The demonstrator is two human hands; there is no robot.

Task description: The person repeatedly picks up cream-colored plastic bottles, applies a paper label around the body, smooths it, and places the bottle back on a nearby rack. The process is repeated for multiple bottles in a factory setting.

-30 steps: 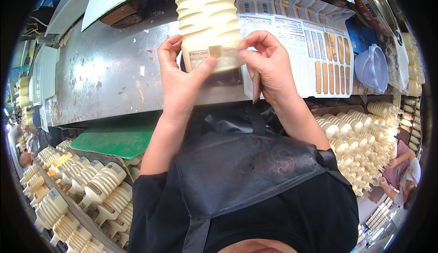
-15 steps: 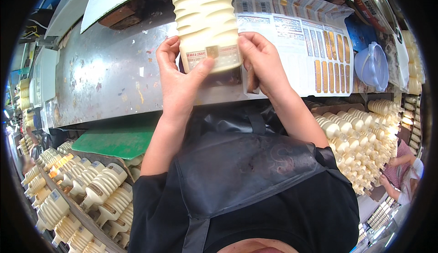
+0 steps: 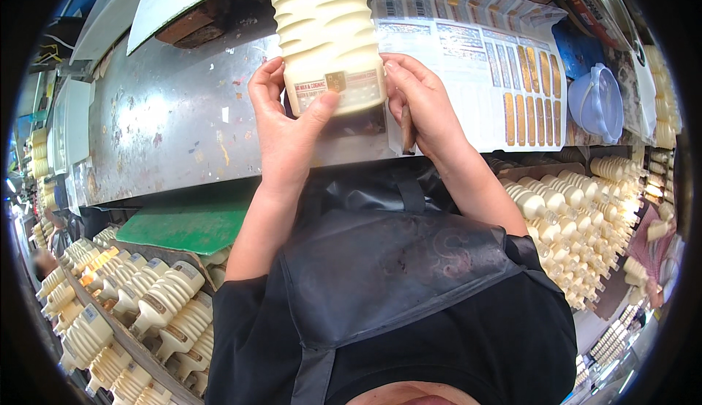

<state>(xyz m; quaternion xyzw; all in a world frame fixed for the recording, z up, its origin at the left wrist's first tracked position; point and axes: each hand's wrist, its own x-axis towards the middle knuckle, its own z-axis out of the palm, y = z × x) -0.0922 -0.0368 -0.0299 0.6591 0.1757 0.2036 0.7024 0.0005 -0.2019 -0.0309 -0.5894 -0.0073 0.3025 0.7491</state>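
A large cream-coloured ribbed plastic bottle (image 3: 325,32) with a label band near its base is held over a scratched metal worktable (image 3: 168,127). My left hand (image 3: 289,123) grips its lower left side, thumb pressed on the label. My right hand (image 3: 424,105) wraps the lower right side of the same bottle. Just beyond my right hand lies a sheet of stickers (image 3: 497,61) with gold and white labels.
Crates packed with several similar cream bottles stand at lower left (image 3: 139,310) and right (image 3: 578,222). A green board (image 3: 183,226) lies under the table edge. A blue lidded container (image 3: 596,101) sits at the right. I wear a dark apron (image 3: 380,273).
My right hand has slid closer round the bottle's lower right side, and the bottle has shifted slightly. The left hand keeps its grip with the thumb on the label.
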